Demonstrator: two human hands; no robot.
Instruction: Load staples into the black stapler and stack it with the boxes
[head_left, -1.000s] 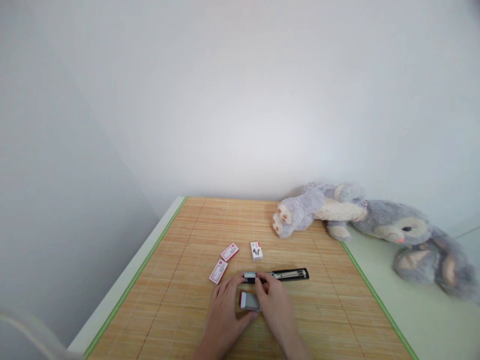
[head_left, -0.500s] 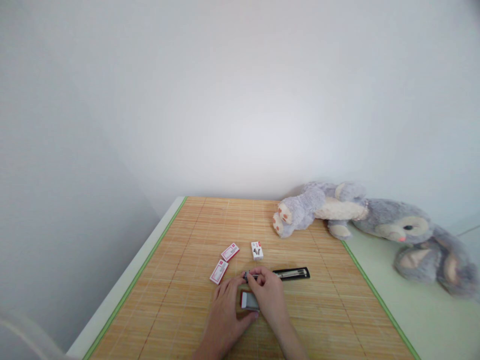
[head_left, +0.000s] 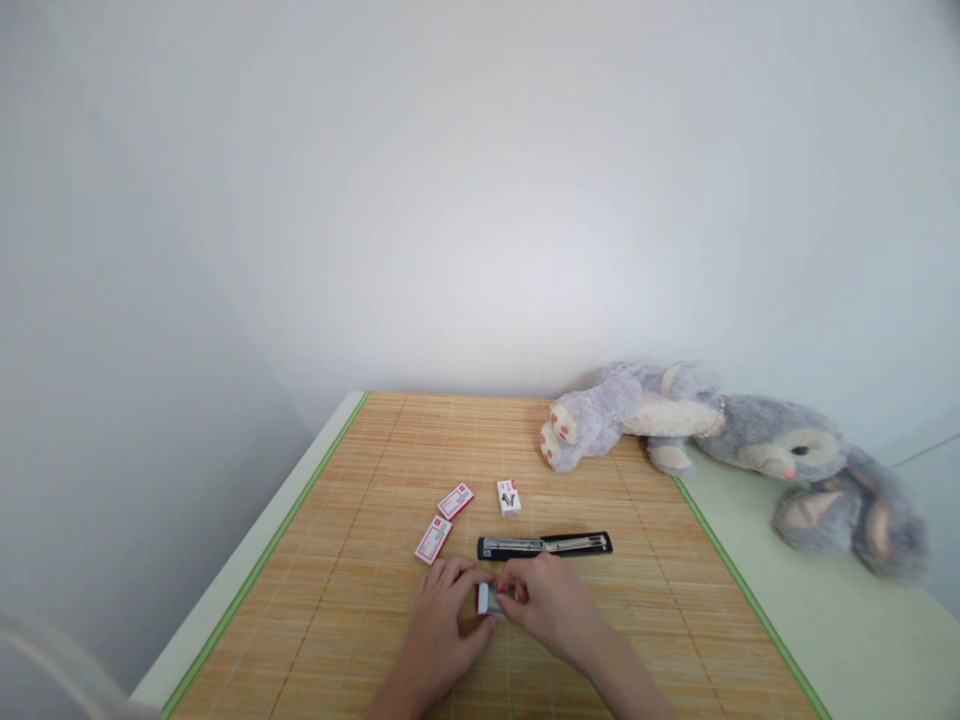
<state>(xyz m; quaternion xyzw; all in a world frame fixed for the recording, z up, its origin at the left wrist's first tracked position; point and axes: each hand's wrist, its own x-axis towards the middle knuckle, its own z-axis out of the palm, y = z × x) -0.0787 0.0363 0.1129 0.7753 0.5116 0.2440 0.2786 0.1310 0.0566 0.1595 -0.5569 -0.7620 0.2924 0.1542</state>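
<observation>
My left hand (head_left: 442, 622) and my right hand (head_left: 546, 605) meet over a small white and red box (head_left: 486, 598) on the bamboo mat (head_left: 360, 560). Fingers of both hands curl and pinch on that box, mostly hiding it. Just beyond my fingertips a black stapler (head_left: 545, 545) lies opened flat, its metal channel showing, with no hand on it.
Three more small staple boxes lie on the mat: two red and white ones (head_left: 435, 540) (head_left: 456, 500) and a white one (head_left: 509, 497). A grey plush rabbit (head_left: 720, 440) sprawls at the far right, half on the pale green table (head_left: 757, 580). White walls stand behind.
My right hand left the stapler and drew back to the small box. The stapler now lies fully in view. The view shifted slightly.
</observation>
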